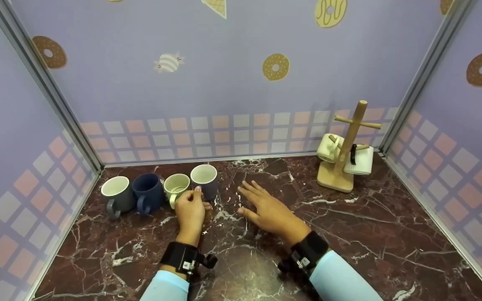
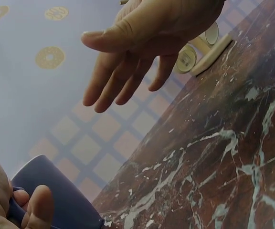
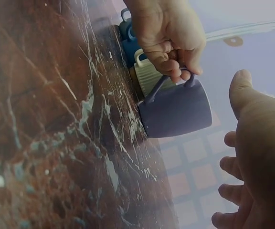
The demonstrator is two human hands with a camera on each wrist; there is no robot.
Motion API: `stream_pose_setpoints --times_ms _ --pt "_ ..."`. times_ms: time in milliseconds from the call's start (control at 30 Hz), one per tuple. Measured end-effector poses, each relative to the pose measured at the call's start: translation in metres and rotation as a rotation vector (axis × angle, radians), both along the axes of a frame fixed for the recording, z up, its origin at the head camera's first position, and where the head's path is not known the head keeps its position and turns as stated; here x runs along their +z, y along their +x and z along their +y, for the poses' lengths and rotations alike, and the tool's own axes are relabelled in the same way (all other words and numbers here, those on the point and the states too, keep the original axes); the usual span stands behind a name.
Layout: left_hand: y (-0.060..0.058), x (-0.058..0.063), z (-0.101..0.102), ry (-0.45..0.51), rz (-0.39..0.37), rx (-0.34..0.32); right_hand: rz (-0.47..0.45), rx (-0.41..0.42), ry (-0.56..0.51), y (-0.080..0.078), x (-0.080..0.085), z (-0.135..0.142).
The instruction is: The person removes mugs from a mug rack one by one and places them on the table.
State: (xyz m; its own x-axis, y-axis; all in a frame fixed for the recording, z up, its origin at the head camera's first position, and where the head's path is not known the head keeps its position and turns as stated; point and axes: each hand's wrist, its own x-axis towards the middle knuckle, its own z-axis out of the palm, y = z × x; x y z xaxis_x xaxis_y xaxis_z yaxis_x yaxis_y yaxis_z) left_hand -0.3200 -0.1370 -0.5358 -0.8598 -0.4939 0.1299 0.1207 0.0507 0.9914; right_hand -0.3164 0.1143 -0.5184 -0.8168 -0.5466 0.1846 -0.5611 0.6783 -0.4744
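Purple-grey, ceramic-looking mug with pale interior (image 3: 178, 112) | apparently at the gripping step; next move likely calls for a firm, level hold | clamped by handle (image 3: 156, 89) between thumb and fingers of left hand (image 1: 191, 212) | upright, seemingly on red-brown marbled tabletop (image 1: 375, 234), just beside pale-green mug (image 1: 177, 182) | near straightened, empty fingers of right hand (image 1: 272, 212)

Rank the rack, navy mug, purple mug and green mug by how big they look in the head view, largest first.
1. Rack
2. Navy mug
3. Purple mug and green mug: too alike to rank, as the left hand partly covers both.
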Motion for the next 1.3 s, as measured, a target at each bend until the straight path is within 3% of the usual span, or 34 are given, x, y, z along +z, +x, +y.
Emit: stream_pose_setpoints --times_ms 333,567,633,767,1033,1300 --pt "0.002 0.007 0.000 -0.015 -0.081 -0.013 -0.021 -0.027 0.010 0.001 0.003 0.002" --pt "0.003 0.013 0.001 -0.287 -0.098 0.120 -0.027 -0.026 -0.022 -0.001 0.010 0.012" --pt "0.008 0.019 0.006 -0.320 -0.107 0.136 -0.032 -0.033 -0.033 -0.002 0.013 0.016" --pt "0.013 0.031 0.013 -0.379 -0.006 0.149 -0.026 -0.064 -0.059 -0.007 0.019 0.026" --pt "0.027 0.055 0.028 -0.452 0.204 -0.021 -0.072 -0.180 -0.095 -0.013 0.025 0.044" --pt "0.033 0.062 0.038 -0.520 0.234 -0.210 -0.032 -0.183 -0.135 -0.020 0.030 0.059"
